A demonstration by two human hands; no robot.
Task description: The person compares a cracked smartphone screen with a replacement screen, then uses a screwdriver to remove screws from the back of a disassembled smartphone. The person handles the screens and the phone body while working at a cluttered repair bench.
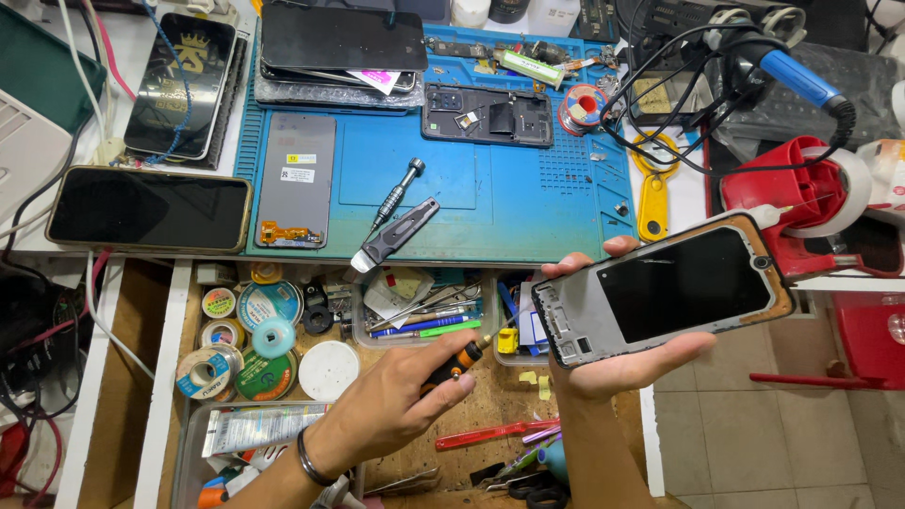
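Head view: my left hand (386,405) grips a small orange-and-black screwdriver (459,360), tip near the phone frame (660,287) that my right hand (613,363) cradles open-palmed (screen side down), over the cluttered drawer (490,401) below the blue mat (490,188).

Your phone frame (665,290) is a stripped handset shell, grey metal inside with a large black rectangular panel across most of it and a worn copper-brown rim at the rounded far end. It lies open side up, tilted, its long axis running from lower left to upper right, out past the tabletop edge. Your screwdriver (456,361) is small, with a black and orange grip and a thin metal shaft. The shaft points up and right toward the frame's lower left corner, its tip just beside it.
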